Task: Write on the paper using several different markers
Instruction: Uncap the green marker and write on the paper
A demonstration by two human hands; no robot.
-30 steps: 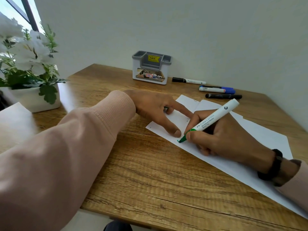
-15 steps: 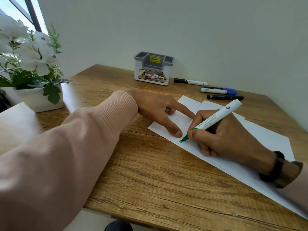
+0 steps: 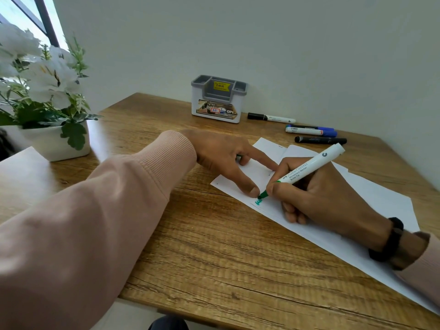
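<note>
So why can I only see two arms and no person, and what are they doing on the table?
The camera sits on the person's head, looking down, so only their arms show. The right hand holds a white marker with a green tip and has made green marks on the white paper sheets. The left hand presses the paper flat on the wooden table. Further back lie four more markers, a grey and white pen holder and a white flower pot.
</note>
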